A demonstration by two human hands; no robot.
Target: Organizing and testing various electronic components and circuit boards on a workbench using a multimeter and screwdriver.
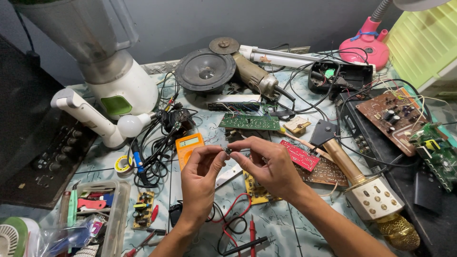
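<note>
Both hands [238, 166] pinch a small component [227, 151] between fingertips.

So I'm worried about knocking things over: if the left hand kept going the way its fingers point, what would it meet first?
The left hand points up and right at the small dark part, also pinched by the right hand. Beyond it, probably the green circuit board; depth is unclear.

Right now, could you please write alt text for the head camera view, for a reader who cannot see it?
Two bare hands, left hand and right hand, pinch a tiny dark component between their fingertips above a cluttered workbench. Around them lie an orange multimeter, green and red circuit boards, tangled wires, a speaker cone and a gold microphone.
</note>
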